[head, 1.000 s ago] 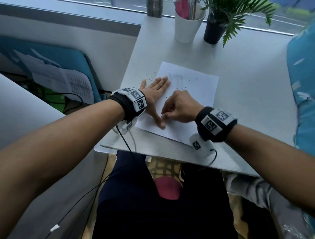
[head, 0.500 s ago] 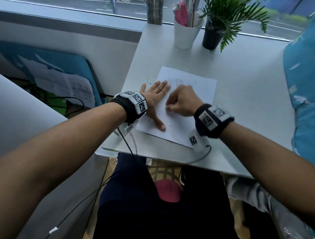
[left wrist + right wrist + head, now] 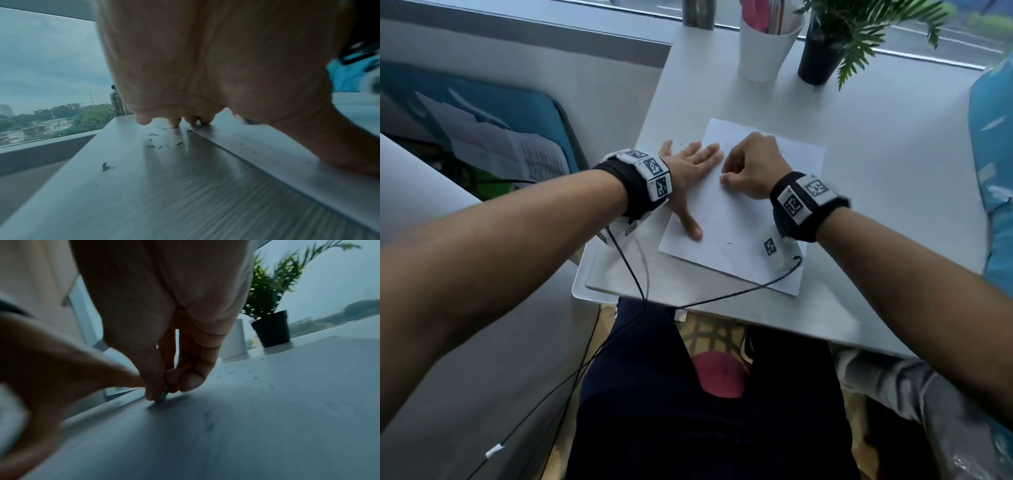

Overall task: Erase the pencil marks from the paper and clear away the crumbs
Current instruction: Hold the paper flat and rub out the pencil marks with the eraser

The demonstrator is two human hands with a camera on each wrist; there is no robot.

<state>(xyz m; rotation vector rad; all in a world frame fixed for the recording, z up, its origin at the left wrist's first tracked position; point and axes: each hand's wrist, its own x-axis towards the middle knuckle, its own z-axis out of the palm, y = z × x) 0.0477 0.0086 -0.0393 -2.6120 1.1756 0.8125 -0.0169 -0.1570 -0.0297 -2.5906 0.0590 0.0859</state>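
A white sheet of paper (image 3: 736, 219) lies on the pale table (image 3: 893, 178). My left hand (image 3: 693, 174) lies flat with straight fingers on the sheet's left edge, thumb spread toward me. My right hand (image 3: 748, 166) is curled over the sheet's far part, just right of the left fingers. In the right wrist view its thumb and fingers pinch a small grey eraser (image 3: 163, 396) whose tip touches the paper (image 3: 246, 426). Dark eraser crumbs (image 3: 160, 142) lie scattered on the table (image 3: 123, 194) beside the sheet's left edge, and a few specks dot the paper.
A white cup (image 3: 765, 44) with pens, a black potted plant (image 3: 822, 54) and a metal bottle (image 3: 697, 13) stand at the table's far edge by the window. Black cables (image 3: 722, 298) from my wrists trail over the near edge.
My right hand has moved away from me up the sheet, from beside the left thumb to beside the left fingertips. The left hand stays flat on the paper.
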